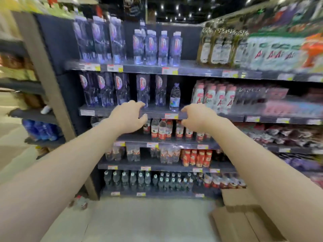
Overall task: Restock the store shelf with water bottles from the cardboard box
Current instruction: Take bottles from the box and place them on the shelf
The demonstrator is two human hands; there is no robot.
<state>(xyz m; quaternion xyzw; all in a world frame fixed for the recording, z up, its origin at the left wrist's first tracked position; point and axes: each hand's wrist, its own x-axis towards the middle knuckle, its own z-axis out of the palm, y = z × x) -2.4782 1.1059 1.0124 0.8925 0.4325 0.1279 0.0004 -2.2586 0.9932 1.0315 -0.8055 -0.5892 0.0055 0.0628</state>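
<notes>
As both bare arms stretch toward a dark grey metal shelf (157, 112), the left hand (130, 117) and right hand (197, 117) each show a loose, half-curled grip holding nothing, fingers apart by the shelf's front edge. Between and just beyond them a lone water bottle (174, 97) of clear ribbed plastic stands upright, cap up, long axis vertical, its pale label too blurred to read. White bottles (215, 98) to its right carry a red "A". A brown cardboard box (244, 217), flaps open, sits on the pale floor (139, 220), near right.
</notes>
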